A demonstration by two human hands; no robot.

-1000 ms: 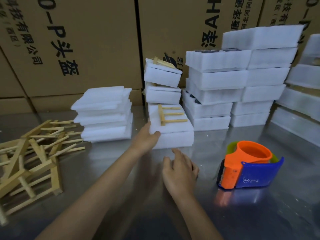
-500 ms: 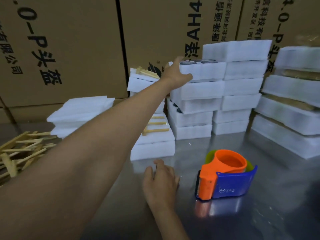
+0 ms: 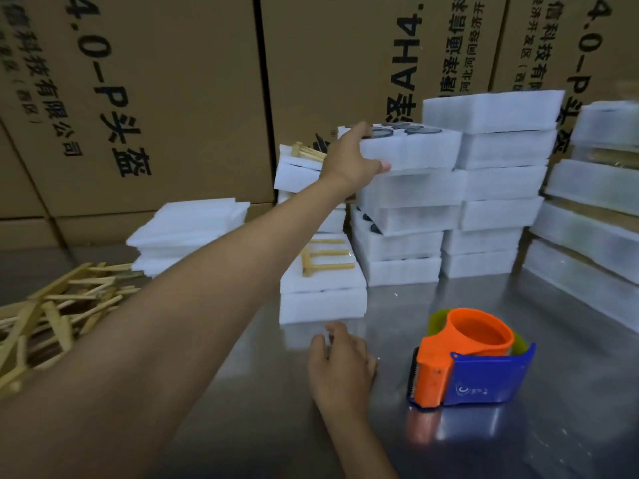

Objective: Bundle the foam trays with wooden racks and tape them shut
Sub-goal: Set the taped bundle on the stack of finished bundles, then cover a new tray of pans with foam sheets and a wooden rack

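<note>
The left hand [image 3: 349,160] reaches to the upper middle of the frame and grips the end of the top foam tray [image 3: 411,148] on a tall stack, thumb under and fingers over, while the right hand [image 3: 340,363] rests with loosely spread fingers on the counter [image 3: 242,392] at lower centre. This looks like fetching a fresh tray, so the next move calls for lifting it off without toppling the stacks touching it on both sides. Open counter lies between the tape dispenser [image 3: 470,364] at lower right and the wooden racks [image 3: 52,305] piled at left.

White foam trays [image 3: 408,150] stacked at back; wooden racks [image 3: 58,305] piled left, apparently loose.
</note>
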